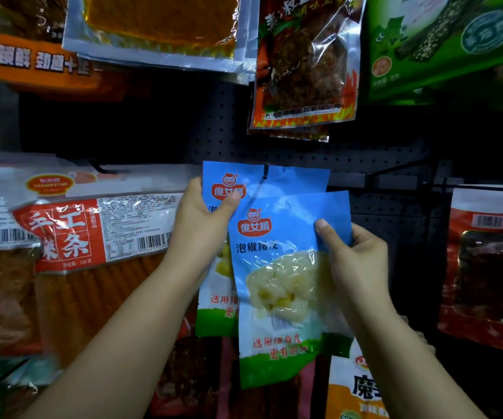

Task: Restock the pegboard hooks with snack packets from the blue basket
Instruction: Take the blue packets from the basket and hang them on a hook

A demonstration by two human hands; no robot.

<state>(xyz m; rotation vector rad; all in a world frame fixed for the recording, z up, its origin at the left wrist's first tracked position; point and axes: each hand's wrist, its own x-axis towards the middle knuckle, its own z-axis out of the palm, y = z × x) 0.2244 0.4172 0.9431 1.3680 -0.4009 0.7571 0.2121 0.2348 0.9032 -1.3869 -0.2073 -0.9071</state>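
- Landmark: the hook (265,172), a dark peg sticking out of the black pegboard (365,164) near the middle of the view.
- Far left of the hook, level with it and below, hangs a wide red-and-white packet (72,234) with orange strips showing through its lower part.
- Above and left of the hook hang an orange packet (32,62) and a clear pouch (159,28) of orange sheets.
- Left hand (199,219): just left of and below the hook. Its thumb lies across the front of the rear blue packet (289,179) and its fingers go behind the left edge, so it pinches that packet.
- The rear blue packet hangs on the hook; the peg's tip pokes through near its top edge.
- Front blue packet (286,285): below and slightly right of the hook, overlapping the rear one, tilted a little. Its top edge sits below the peg, off the hook. A pale filling shows through its window.
- Right hand (356,255): below and right of the hook. Its thumb presses the packet's front near the upper right corner, its fingers curl behind the right edge, so it grips the front blue packet.
- Straight above the hook hangs a flame-print packet (304,62).
- Above and right of the hook hangs a green packet (443,43).
- Far right of the hook, lower, hangs a red packet (486,267) with dark contents.
- Below and right of the hook, by the right forearm, is an orange-and-white packet (350,391).
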